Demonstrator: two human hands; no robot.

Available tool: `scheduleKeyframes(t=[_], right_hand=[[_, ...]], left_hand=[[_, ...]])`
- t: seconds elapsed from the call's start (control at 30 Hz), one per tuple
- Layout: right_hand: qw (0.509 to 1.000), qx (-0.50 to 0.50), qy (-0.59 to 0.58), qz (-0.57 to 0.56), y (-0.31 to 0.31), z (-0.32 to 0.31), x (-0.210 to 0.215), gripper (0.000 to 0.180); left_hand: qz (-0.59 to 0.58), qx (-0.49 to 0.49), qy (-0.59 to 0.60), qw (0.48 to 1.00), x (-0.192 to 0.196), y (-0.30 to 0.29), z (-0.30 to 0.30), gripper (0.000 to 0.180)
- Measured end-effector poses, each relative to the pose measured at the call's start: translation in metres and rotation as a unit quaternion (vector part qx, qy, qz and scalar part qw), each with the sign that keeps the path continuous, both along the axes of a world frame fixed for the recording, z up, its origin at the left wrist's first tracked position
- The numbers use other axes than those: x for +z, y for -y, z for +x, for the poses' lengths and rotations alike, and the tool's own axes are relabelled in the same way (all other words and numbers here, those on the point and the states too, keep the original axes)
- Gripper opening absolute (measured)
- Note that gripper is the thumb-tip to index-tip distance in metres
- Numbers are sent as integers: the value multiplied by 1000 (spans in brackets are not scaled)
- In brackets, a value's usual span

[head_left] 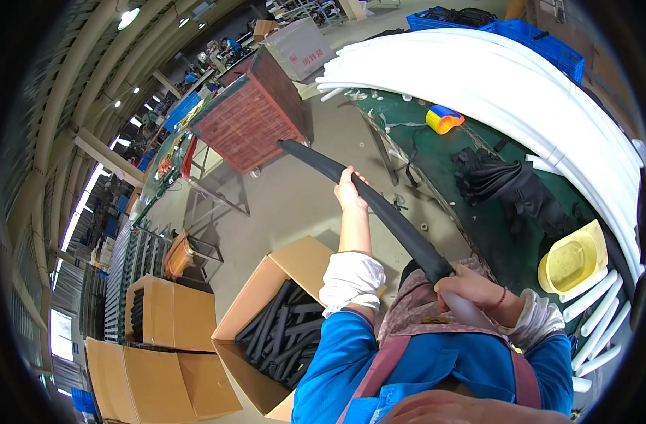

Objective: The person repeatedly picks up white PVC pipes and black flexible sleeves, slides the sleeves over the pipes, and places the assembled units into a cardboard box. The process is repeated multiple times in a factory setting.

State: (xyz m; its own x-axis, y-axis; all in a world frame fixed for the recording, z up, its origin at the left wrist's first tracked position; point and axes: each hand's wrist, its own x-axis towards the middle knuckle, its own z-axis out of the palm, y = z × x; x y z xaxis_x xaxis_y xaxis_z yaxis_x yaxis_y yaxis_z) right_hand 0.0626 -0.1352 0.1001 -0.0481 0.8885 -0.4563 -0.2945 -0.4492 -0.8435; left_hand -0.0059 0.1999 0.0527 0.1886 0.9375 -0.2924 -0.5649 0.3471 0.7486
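Your left hand (348, 189) grips the black foam sleeve (365, 201) far out, steadying it; your right hand (467, 285) clamps its near end around the white pipe (471, 311).

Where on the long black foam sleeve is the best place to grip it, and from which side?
Grip the black foam sleeve mid-length, wrapping around it from above as the left hand does; it is long, round and slanted, and the right hand holds its near end.

Black sleeve (369, 201): matt foam-like rubber, smooth skin. White pipe (471, 311) emerging from its end: smooth plastic, slight sheen. Stacked white pipes (520, 92): same glossy plastic. Open box (266, 321): plain brown cardboard, matt. Desk (478, 212): dark green, dull surface. Yellow bowl (571, 260): smooth plastic. Apron (425, 314): patterned cloth.
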Motion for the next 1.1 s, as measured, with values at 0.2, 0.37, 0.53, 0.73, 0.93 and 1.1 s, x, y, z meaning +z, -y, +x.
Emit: scheduleKeyframes(t=[0.2,0.37,0.53,0.73,0.93,1.1], right_hand=[[998,47,43,27,24,14,-38,34],[931,87,331,126,63,20,-74,48],[871,86,440,200,77,30,-70,42],[729,102,631,244,80,43,-48,48],[610,-272,737,98,175,79,-35,33],[471,-374,711,-365,363,103,-160,29]], left_hand=[[37,-31,45,998,-30,-2,-13,9],[100,-60,-61,991,-39,-3,-105,12],[362,-22,-496,789,-31,39,-142,53],[501,-654,-331,459,0,196,-73,56],[395,-558,-375,626,-47,220,-58,44],[176,-550,-183,796,-21,215,-26,42]])
